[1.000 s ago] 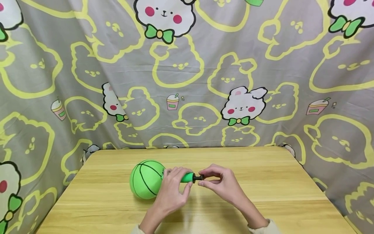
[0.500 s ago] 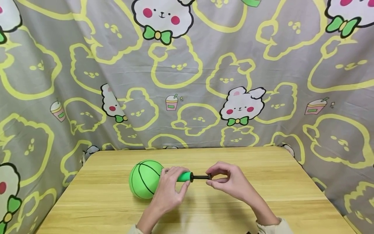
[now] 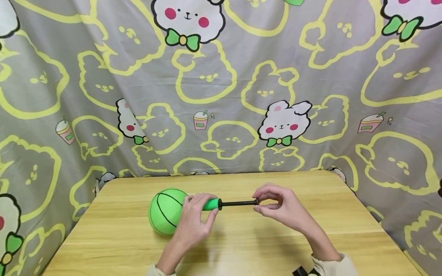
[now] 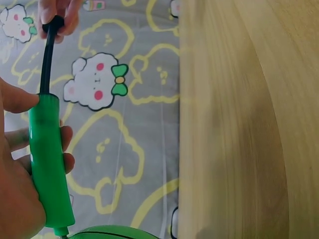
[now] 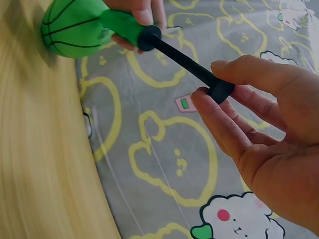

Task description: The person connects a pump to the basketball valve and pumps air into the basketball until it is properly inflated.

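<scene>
A green ball with black basketball lines [image 3: 165,211] sits on the left part of the wooden table. My left hand [image 3: 194,220] grips the green barrel of a small hand pump [image 4: 49,159], its fingers wrapped around the tube. The pump's narrow end points at the ball and appears to meet it in the left wrist view. A long stretch of black rod [image 3: 238,203] sticks out of the barrel. At the rod's far end, my right hand [image 3: 284,209] pinches the black handle [image 5: 221,91] between thumb and fingers.
The wooden table [image 3: 276,245] spreads beneath both hands. Behind it and at the sides hangs a grey curtain [image 3: 221,88] with cartoon animals. A black object [image 3: 299,271] shows by the right sleeve.
My right hand has moved to the right with the handle, drawing much more of the rod out of the barrel. My left hand keeps its grip; hand and ball appear slightly further left.
</scene>
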Available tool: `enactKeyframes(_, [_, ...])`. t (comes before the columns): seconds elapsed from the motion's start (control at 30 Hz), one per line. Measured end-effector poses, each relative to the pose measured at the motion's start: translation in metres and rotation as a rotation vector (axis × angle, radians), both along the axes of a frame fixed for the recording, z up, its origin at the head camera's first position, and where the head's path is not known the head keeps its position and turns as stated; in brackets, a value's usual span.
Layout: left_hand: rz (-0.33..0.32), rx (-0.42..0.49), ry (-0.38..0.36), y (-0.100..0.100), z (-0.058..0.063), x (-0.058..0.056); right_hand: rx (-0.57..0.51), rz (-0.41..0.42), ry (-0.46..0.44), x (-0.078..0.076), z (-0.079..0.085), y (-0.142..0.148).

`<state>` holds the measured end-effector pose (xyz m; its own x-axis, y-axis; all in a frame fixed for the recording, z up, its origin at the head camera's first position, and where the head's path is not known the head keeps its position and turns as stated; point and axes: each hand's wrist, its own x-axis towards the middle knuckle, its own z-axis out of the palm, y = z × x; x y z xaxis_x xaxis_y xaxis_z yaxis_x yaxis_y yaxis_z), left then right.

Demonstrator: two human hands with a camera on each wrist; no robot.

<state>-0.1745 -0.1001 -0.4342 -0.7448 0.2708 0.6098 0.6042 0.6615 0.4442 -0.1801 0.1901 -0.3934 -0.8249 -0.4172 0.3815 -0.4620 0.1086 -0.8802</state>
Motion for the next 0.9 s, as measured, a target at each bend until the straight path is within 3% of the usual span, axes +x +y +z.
enactKeyframes(0.27, [0.009, 0.001, 0.008, 0.000, 0.002, -0.001, 0.001, -0.010, 0.009, -0.001, 0.006, 0.012])
enactKeyframes(0.47, [0.007, 0.001, 0.026, 0.004, 0.004, -0.002, 0.005, -0.106, -0.011, -0.001, 0.010, 0.012])
enactKeyframes(0.9, [0.029, -0.012, 0.077, 0.006, -0.002, 0.000, -0.002, -0.195, -0.059, 0.000, -0.001, -0.009])
